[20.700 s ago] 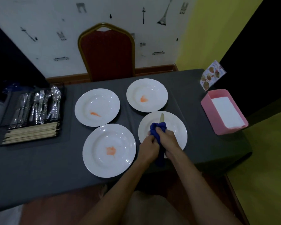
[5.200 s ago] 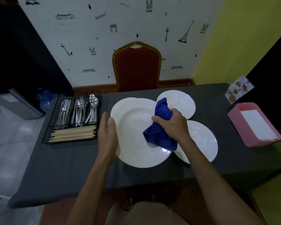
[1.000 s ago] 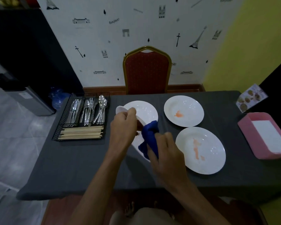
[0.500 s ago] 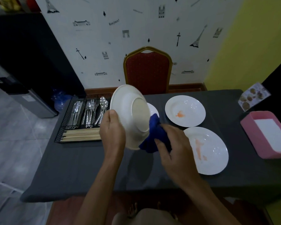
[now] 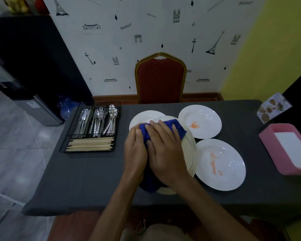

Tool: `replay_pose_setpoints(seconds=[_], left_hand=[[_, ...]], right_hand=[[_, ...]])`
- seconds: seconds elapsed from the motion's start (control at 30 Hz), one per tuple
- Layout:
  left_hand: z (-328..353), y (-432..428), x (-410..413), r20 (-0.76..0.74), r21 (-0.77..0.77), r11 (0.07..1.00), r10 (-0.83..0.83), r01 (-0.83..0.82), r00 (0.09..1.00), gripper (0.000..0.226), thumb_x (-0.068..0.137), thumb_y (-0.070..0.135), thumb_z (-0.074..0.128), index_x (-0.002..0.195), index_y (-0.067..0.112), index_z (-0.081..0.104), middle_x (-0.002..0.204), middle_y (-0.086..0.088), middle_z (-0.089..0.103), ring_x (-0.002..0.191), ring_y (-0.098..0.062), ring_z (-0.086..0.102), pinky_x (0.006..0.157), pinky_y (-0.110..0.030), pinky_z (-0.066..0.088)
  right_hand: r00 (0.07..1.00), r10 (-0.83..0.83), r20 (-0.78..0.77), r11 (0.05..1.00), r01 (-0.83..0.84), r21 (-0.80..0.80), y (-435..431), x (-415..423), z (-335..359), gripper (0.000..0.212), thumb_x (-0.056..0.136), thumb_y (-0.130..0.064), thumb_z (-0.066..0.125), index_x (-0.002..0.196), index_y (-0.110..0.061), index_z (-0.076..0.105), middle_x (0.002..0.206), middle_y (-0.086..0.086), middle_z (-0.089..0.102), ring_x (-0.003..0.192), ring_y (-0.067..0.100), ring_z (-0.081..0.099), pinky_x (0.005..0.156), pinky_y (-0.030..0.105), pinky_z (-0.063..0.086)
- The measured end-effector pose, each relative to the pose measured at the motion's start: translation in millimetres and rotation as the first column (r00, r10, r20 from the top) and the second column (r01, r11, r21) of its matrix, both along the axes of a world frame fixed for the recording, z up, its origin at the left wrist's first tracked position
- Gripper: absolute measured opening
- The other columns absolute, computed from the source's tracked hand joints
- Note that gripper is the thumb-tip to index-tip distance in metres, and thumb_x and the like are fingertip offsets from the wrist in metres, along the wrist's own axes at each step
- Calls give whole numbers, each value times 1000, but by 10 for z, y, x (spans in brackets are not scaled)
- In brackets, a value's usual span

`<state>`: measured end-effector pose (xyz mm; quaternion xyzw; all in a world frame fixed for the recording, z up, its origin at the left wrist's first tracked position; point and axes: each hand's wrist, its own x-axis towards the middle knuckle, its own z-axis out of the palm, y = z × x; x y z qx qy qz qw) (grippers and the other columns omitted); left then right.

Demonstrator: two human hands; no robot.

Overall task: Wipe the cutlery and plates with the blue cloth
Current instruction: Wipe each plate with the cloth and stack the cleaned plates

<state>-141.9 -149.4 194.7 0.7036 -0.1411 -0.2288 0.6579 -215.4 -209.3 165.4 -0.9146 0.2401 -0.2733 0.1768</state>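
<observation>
We saw a blue cloth (image 5: 181,130) pressed on a white plate (image 5: 189,150) above a dark table (image 5: 87,180).
The right hand (image 5: 163,153) lay flat, fingers spread over the cloth; the left hand (image 5: 135,153) gripped the plate's left edge. Right of the fingers sat a near stained plate (image 5: 221,164), then a far stained plate (image 5: 200,121); beyond the fingertips a fourth plate (image 5: 141,118); left, the cutlery tray (image 5: 94,127).

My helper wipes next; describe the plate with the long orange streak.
On the grey table, look between the right hand and the pink tray. Of two stained plates there, it is the near plate, with a long streak; the far plate has a small blot.
</observation>
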Motion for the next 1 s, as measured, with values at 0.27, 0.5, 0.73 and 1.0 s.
replay_pose_setpoints(seconds=[0.27,0.5,0.73,1.0], left_hand=[[-107,118,148,-57,-20,999,32,-33,998,34,104,17,42,112,30,72,120,-1,70,118,-30,62,101,-50,50],[-89,196,377,-373,9,951,289,-308,881,32,104,9,40,118,16,67,104,-4,73,88,-19,67,74,-32,55],[-86,89,478,-442,38,943,313,-332,840,37,105,8,34,120,18,66,98,-2,71,86,-19,65,84,-37,53],[-95,-98,-19,-422,24,989,143,-147,895,38,107,21,37,107,35,72,119,-4,69,108,-22,67,94,-43,56]], right_hand=[[990,-139,12,770,101,630,-776,-105,110,25,103,-22,50,121,-22,67,121,-2,65,113,13,55,91,22,38],[968,-247,36,640,135,757,-683,-661,-165,33,103,-33,53,135,-41,59,130,-25,61,122,0,55,110,37,45],[973,-178,149,904,102,415,48,-742,-304,42,104,-36,51,145,-36,45,157,-17,37,150,4,25,121,35,26],[988,56,141,998,-55,-12,105,-319,-271,34,101,-23,54,133,-16,65,141,4,60,140,20,46,117,38,36]])
